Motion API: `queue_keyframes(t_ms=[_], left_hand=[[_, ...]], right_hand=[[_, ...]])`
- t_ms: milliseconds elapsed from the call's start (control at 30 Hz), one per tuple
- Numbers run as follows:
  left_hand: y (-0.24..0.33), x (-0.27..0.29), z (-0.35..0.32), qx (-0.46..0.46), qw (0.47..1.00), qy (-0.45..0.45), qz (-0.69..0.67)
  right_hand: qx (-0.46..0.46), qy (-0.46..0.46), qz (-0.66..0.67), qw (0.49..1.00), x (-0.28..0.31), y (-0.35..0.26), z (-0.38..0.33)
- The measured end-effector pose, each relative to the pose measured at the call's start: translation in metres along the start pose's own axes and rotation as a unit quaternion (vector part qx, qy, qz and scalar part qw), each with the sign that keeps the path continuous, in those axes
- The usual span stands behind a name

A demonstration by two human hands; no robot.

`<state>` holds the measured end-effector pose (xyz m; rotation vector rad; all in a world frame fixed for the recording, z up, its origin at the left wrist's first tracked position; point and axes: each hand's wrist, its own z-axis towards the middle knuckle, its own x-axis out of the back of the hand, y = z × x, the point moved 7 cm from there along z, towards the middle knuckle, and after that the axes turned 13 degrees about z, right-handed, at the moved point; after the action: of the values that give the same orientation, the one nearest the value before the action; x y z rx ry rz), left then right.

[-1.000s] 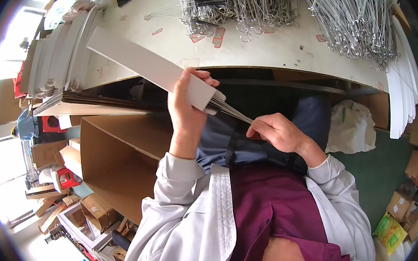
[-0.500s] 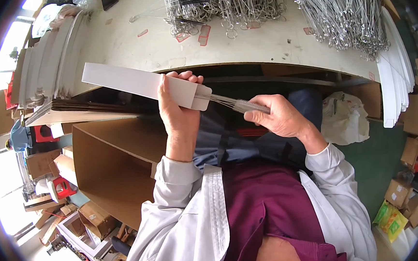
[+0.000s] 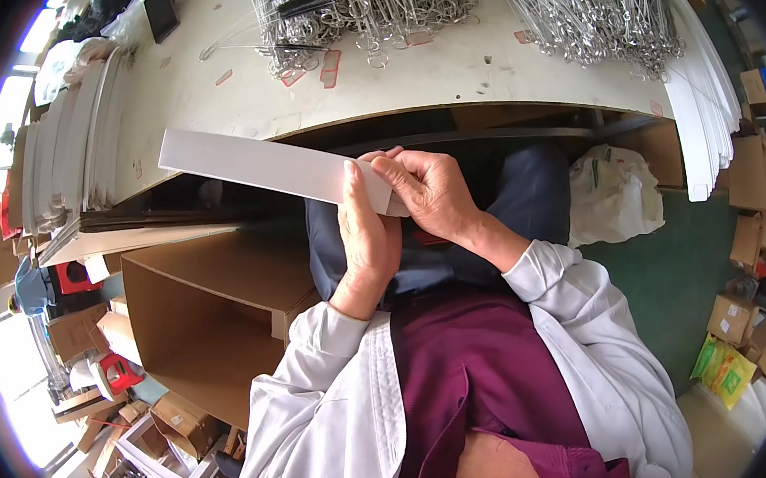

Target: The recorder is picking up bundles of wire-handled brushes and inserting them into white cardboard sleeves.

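Pale worktable (image 3: pixel 407 77), heaped with looped wires (image 3: pixel 594 24); one long white box (image 3: pixel 254 168) held near the table's edge, above the lap (image 3: pixel 527 202).
Left hand (image 3: pixel 370 240): fingers and thumb gripping the box near its right end. Right hand (image 3: pixel 440 195): bent fingers at that same end; whether anything is pinched, cannot tell. Open brown carton (image 3: pixel 220 259) at lower left.

Pale worktable (image 3: pixel 372 84), heaps of ring-ended metal wires (image 3: pixel 590 25), black-bristled brushes (image 3: pixel 304 2), flat white stacks (image 3: pixel 702 97) at both ends, dark slab (image 3: pixel 160 15)
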<state>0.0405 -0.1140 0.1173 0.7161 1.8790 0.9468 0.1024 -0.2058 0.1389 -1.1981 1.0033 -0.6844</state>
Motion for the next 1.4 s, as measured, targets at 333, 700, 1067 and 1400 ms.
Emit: queue_keyframes(t_ms=[333, 700, 1067, 1400], left_hand=[[0.106, -0.038, -0.068, -0.420, 0.518, -0.107, 0.738], [0.063, -0.020, -0.015, -0.291, 0.499, -0.153, 0.802], [0.042, -0.009, -0.016, -0.267, 0.493, -0.077, 0.824], [0.026, -0.006, -0.019, -0.232, 0.498, -0.083, 0.831]], right_hand=[[-0.069, -0.076, -0.077, 0.992, 0.037, -0.018, 0.010], [0.008, 0.008, -0.071, 0.997, 0.059, -0.027, -0.001], [-0.055, 0.125, 0.100, 0.986, 0.074, 0.005, -0.029], [-0.030, 0.098, 0.003, 0.995, 0.064, 0.001, -0.031]])
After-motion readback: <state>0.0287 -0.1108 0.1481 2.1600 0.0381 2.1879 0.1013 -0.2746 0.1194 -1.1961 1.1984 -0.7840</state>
